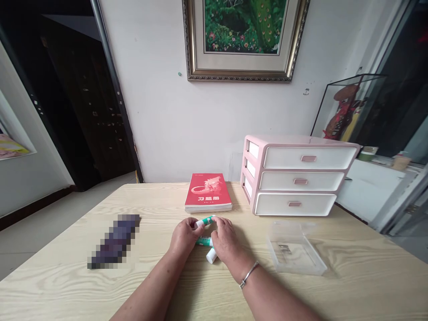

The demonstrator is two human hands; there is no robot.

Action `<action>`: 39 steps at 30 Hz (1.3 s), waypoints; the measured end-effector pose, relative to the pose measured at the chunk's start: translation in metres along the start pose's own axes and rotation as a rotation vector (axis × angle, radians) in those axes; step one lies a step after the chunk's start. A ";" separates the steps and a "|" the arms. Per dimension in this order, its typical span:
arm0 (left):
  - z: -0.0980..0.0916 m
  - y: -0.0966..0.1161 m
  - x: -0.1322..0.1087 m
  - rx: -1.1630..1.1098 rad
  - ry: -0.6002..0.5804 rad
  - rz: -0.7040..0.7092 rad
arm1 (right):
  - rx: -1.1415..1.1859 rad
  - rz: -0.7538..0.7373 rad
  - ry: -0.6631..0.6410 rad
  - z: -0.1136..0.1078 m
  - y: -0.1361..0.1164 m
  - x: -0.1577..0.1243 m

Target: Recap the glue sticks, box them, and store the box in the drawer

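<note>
In the middle of the table, my left hand (185,237) is closed around the white end of a green-and-white glue stick (206,220). My right hand (228,239) has its fingertips on the stick's other end. Just below it, a second glue stick (204,241) lies between my hands, partly covered by my right fingers. Closer to me is a third white-ended stick (211,256), its far part hidden by my right hand.
A red book (209,191) lies beyond my hands. To its right stands a pink-and-white drawer unit (297,178), with a clear plastic box (296,254) in front. A dark, pixelated object (114,243) lies at the left of the wooden table (60,276).
</note>
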State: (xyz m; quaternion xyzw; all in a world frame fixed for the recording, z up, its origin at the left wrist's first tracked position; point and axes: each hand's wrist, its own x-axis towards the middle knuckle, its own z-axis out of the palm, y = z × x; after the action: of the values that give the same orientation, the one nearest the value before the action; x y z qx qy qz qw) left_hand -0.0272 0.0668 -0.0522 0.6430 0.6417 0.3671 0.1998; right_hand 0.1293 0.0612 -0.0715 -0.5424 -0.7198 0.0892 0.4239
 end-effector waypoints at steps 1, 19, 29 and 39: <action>-0.001 0.000 0.000 -0.071 0.018 0.003 | 0.008 -0.002 0.001 -0.002 -0.001 0.000; -0.025 0.042 -0.034 -0.430 0.076 0.392 | 0.352 -0.270 -0.042 -0.039 -0.047 -0.007; -0.026 0.031 -0.035 -0.048 -0.014 0.400 | 0.669 0.095 -0.049 -0.046 -0.032 -0.003; -0.025 0.047 -0.047 0.122 -0.213 0.358 | 0.553 0.189 -0.142 -0.040 -0.027 0.005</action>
State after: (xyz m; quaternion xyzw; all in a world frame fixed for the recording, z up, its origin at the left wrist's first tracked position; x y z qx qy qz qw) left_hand -0.0094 0.0115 -0.0120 0.7929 0.5135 0.2872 0.1586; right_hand 0.1383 0.0414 -0.0278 -0.4631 -0.6424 0.3586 0.4942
